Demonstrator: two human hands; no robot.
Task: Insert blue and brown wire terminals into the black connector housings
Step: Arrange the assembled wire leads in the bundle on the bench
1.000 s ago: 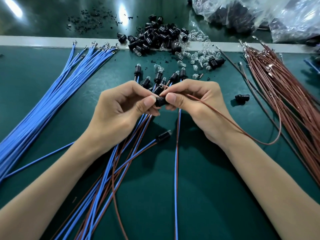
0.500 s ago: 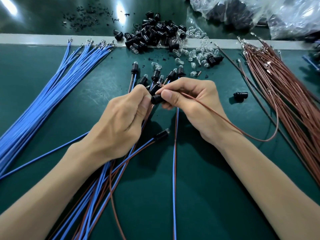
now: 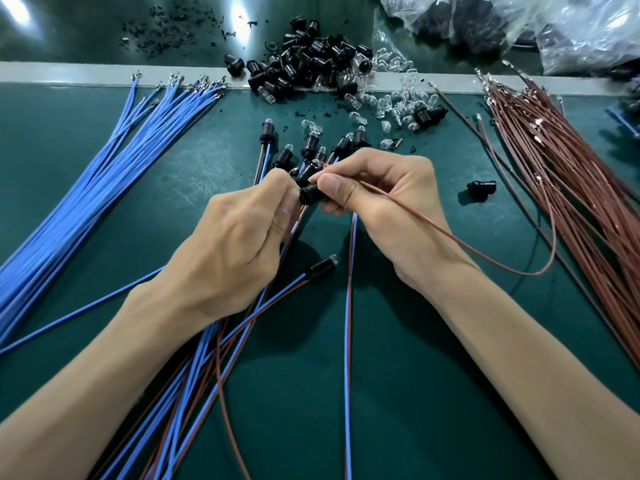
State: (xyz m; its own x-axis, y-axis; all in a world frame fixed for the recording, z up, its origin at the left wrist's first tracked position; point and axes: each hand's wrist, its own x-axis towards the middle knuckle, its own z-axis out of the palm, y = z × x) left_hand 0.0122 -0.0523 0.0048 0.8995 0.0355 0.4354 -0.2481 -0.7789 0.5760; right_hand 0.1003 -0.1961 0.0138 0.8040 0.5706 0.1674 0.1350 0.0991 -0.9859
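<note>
Head view: left hand [image 3: 239, 244] pinches the housing [image 3: 309, 195], right hand [image 3: 388, 199] pinches the brown wire [image 3: 450, 237] just beside that grip. Best now, I'd say — keep the wire end square to the housing — push straight, no kinks.

Green bench mat [image 3: 104, 161]: blue wires [image 3: 86, 202] L, brown wires [image 3: 568, 188] R, black housings [image 3: 304, 60] + clear bulbs [image 3: 398, 102] at back.

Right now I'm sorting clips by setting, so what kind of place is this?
Probably a wire-harness assembly bench in a workshop or factory: bundled blue wires and brown wires lie on a green mat, with a heap of black housings and clear bulbs at the back.
</note>
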